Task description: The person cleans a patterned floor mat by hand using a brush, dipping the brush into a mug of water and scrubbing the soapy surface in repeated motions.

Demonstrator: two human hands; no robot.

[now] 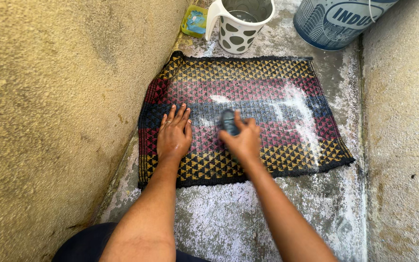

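Observation:
A woven mat (267, 77) with red, yellow and dark blue bands lies flat on the wet concrete floor, streaked with white soap foam. My left hand (174, 133) presses flat on the mat's left part, fingers spread, a ring on one finger. My right hand (241, 140) is closed around a dark blue-grey scrubbing brush (227, 120), blurred by motion, over the middle of the mat.
A white jug with grey oval spots (238, 29) stands just beyond the mat. A yellow soap dish with a blue bar (194, 20) sits beside it. A large blue-and-white bucket (335, 24) is at the top right. Rough walls (49, 106) close in on both sides.

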